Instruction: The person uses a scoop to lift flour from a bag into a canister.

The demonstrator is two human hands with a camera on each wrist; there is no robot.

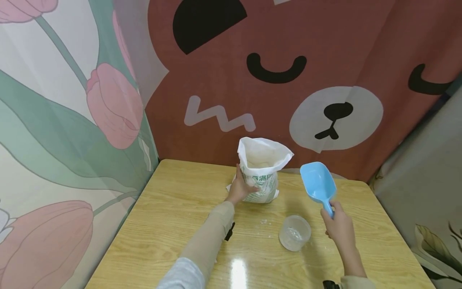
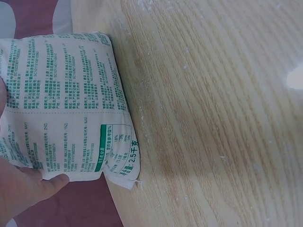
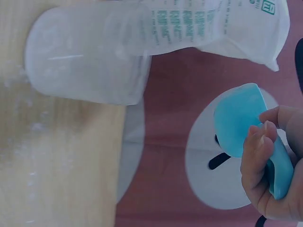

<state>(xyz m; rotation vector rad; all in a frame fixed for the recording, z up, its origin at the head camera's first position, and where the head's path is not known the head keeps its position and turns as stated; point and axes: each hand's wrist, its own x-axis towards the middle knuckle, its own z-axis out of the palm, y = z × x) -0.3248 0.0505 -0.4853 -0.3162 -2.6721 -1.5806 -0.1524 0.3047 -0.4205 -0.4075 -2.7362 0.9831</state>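
Note:
A white flour bag [image 1: 265, 186] with green print stands upright at the back of the table, its top spread open and pale powder inside. My left hand [image 1: 240, 188] grips its left side, the thumb across the front. In the left wrist view, part of that hand [image 2: 26, 191] shows against the printed bag [image 2: 66, 104]. A light blue scoop [image 1: 318, 181] is raised over the table, its handle in my right hand [image 1: 339, 226]. The right wrist view shows fingers curled round the scoop [image 3: 236, 120]. Below and left of it stands a clear round container [image 1: 295, 233] with white traces inside.
White specks [image 1: 266, 221] lie on the wooden table [image 1: 173, 212] between the bag and the container. A brown curtain [image 1: 216, 148] printed with a bear hangs right behind the table, and a tulip-print curtain [image 1: 72, 168] borders the left side.

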